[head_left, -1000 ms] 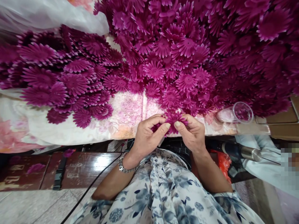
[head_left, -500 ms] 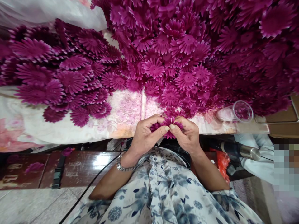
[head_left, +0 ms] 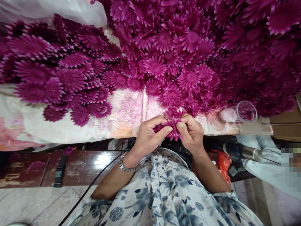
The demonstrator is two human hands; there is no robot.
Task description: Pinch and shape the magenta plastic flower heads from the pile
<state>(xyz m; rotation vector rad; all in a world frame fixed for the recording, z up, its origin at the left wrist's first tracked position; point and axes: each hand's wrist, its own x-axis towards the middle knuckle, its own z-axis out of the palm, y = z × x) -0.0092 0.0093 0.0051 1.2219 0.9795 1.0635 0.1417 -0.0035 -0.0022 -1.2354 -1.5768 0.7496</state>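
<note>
1. The left hand [head_left: 150, 135] and right hand [head_left: 191, 133] pinch a magenta petal piece [head_left: 174, 133] between them.
2. A metal-link band [head_left: 128, 166] circles the wrist below the left hand.
3. Left of that hand, a smaller petal pile [head_left: 63, 78] lies on floral cloth [head_left: 128, 108].
4. Beyond both hands spreads a larger petal heap [head_left: 188, 62].
5. Right of the right hand sits a clear cup [head_left: 246, 112].

Matt cloth-like flowers [head_left: 155, 66], clear plastic cup [head_left: 228, 115], glossy wooden bench [head_left: 86, 159]
</note>
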